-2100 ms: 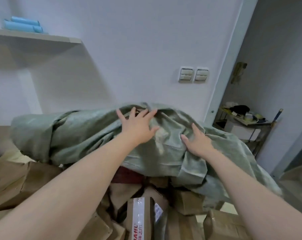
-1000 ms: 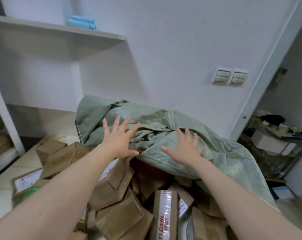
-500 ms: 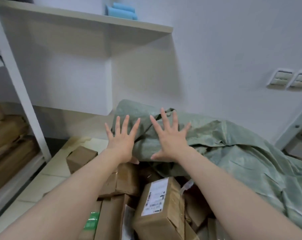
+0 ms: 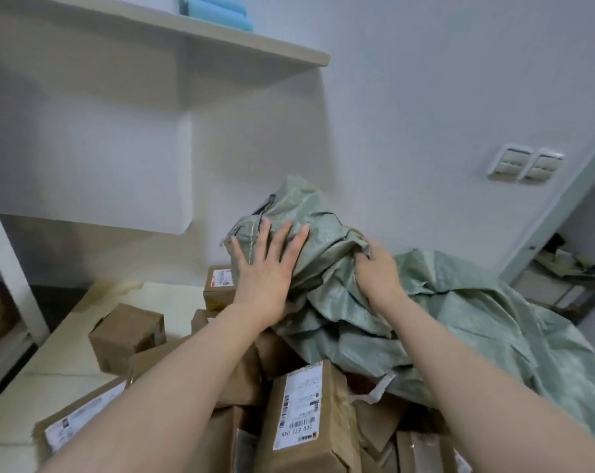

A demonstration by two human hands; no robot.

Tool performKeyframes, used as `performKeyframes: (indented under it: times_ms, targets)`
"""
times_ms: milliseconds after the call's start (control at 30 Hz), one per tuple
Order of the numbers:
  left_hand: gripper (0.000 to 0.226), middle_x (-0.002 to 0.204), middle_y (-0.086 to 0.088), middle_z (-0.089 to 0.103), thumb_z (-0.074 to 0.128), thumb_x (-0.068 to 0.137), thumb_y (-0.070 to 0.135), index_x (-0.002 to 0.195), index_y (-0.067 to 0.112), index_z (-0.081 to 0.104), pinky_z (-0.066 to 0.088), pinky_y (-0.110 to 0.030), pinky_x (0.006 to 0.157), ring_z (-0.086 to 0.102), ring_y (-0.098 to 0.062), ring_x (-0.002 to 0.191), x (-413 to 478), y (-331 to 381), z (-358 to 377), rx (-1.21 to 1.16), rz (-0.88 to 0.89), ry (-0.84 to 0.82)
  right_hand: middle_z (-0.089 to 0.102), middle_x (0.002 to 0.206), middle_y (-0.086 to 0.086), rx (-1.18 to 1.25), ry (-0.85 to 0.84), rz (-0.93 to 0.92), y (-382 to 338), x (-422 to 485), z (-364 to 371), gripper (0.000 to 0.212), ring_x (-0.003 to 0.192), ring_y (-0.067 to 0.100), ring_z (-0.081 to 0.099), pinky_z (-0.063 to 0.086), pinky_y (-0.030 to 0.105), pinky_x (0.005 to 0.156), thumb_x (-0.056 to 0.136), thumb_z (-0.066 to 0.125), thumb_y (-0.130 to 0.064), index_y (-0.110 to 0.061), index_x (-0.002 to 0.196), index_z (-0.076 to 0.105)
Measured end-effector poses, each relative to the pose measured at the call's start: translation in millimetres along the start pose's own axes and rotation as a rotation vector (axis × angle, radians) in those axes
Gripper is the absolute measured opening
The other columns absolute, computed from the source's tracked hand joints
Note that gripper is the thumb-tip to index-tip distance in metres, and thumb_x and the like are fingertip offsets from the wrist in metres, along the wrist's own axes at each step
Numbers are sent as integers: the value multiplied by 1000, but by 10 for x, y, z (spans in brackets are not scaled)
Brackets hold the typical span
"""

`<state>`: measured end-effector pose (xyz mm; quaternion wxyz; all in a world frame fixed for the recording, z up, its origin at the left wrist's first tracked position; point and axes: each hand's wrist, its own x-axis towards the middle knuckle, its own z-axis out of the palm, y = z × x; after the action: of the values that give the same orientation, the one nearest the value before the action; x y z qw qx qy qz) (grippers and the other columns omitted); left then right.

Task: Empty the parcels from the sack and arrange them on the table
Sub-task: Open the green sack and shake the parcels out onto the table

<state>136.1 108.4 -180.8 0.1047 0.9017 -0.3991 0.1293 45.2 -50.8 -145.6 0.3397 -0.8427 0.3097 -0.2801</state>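
Observation:
A green woven sack [image 4: 460,322] lies crumpled over the right of a heap of brown parcels, its upper end bunched up. My left hand [image 4: 265,271] lies flat with spread fingers against the bunched end. My right hand [image 4: 378,271] is shut on a fold of the sack just to the right. Brown cardboard parcels fill the foreground: one with a white label [image 4: 306,414] lies centre, another labelled one [image 4: 74,425] at lower left, a small box [image 4: 125,336] stands apart on the cream table [image 4: 50,367], and a labelled box [image 4: 217,285] sits behind.
A white wall shelf [image 4: 187,25] carries blue rolls [image 4: 217,8] above the table. A shelf upright [image 4: 12,268] stands at the left. Two wall switches [image 4: 525,163] and a door frame are on the right, with a cluttered rack [image 4: 562,278] beyond.
Both hands have pushed the sack up and back, bunching its end. My right hand has gone from flat and spread to shut on a fold. More parcels show on the table.

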Motion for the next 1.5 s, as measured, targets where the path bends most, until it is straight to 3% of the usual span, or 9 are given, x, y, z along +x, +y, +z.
performKeyframes:
  times_ms: [200, 367, 567, 700, 800, 1067, 1167, 1267, 1500]
  targets:
    - [125, 159, 8, -23, 69, 79, 8, 143, 41, -32, 4, -72, 110, -21, -27, 147, -269, 351, -888, -7, 38, 159, 68, 100, 6, 409, 20, -50, -472, -333, -579, 17, 95, 22, 64, 52, 36, 88, 97, 47, -15, -13, 106, 61]
    - [88, 162, 12, 0, 44, 93, 12, 147, 53, -12, 36, -50, 101, 30, -24, 137, -667, 487, -1452, 70, 134, 254, 67, 112, 6, 607, -133, -29, -652, -726, -879, 26, 99, 17, 65, 55, 36, 87, 95, 53, -27, -18, 119, 54]
    - [53, 146, 6, 43, 41, 102, 19, 144, 49, 32, 37, -42, 97, 47, -21, 127, -1243, 553, -1600, 437, 21, -106, 48, 136, 7, 164, -385, -186, -617, -1373, -898, 49, 128, 21, 48, 40, 32, 103, 98, 53, -35, -25, 143, 37]
    - [48, 147, 4, 43, 46, 100, 21, 138, 50, 44, 33, -47, 108, 40, -24, 133, -1773, 356, -1323, 479, -134, -284, 10, 160, 1, -364, -647, -373, -348, -1807, -786, 63, 148, 33, 3, 12, 60, 117, 90, 47, -64, -45, 147, 27]
    - [79, 163, 0, 8, 47, 89, 5, 153, 42, 16, -2, -69, 112, -1, -32, 149, -2083, 439, -1148, 417, -261, -509, -13, 163, -6, -660, -782, -379, -51, -1980, -699, 70, 148, 34, -15, -2, 76, 106, 85, 38, -76, -58, 146, 8]
    - [50, 161, 19, -9, 18, 100, 56, 149, 54, 6, -15, -71, 107, -19, -24, 148, -1766, 998, -808, -126, -222, -266, 4, 164, -3, -526, -903, -347, 410, -1860, -342, 82, 150, 32, 2, 10, 60, 118, 86, 39, -75, -39, 154, 11]
    - [52, 161, 20, -5, 5, 98, 60, 148, 53, 15, -14, -71, 107, -17, -22, 149, -1638, 851, -522, -128, -299, -440, 36, 154, 2, -349, -762, -451, 488, -1671, -522, 59, 142, 20, 32, 24, 33, 118, 95, 52, -49, -23, 147, 41]
    - [47, 163, 9, 5, 18, 103, 43, 149, 43, 26, -12, -77, 102, -11, -33, 149, -1439, 783, -366, 98, -384, -629, 62, 129, 1, -304, -338, -627, 659, -1501, -916, 31, 122, 20, 53, 40, 34, 106, 97, 54, -29, -17, 123, 65]
    - [55, 164, -1, -2, 31, 100, 42, 153, 29, 22, -9, -68, 111, -12, -32, 149, -540, 2280, -462, -28, -112, -71, 47, 141, 8, -441, 298, -244, 1709, -1249, -2026, 51, 128, 32, 41, 39, 54, 102, 90, 47, -48, -21, 133, 54]
